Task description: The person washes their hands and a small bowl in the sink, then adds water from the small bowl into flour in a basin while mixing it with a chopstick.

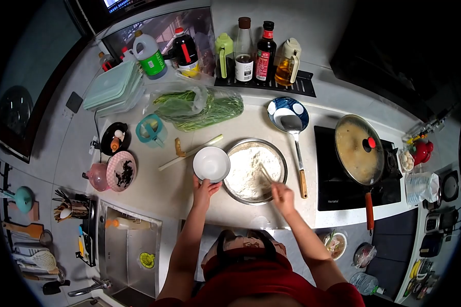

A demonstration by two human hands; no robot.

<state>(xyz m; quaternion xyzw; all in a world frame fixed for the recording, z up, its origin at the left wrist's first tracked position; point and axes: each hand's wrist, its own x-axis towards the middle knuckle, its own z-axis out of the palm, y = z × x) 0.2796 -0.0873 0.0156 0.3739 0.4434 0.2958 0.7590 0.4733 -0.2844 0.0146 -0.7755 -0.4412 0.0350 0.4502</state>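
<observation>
My left hand [205,190] grips a small white bowl [211,165] by its near edge, tilted slightly beside the metal basin. The inside of the bowl looks empty. White flour [247,166] fills the wide metal basin [285,171], and some of it looks clumped. My right hand [283,198] is closed around chopsticks [266,175], whose tips are down in the flour. Left of the white bowl lie a scallion stalk [174,162] and a piece of ginger [179,148] on the counter [174,197].
A lidded pan [356,153] sits on the cooktop [338,199], its handle jutting forward. A spatula [300,163] rests in a blue patterned bowl [279,106]. Bagged greens [205,110] and bottles [244,56] stand behind. The sink [123,245] is at left.
</observation>
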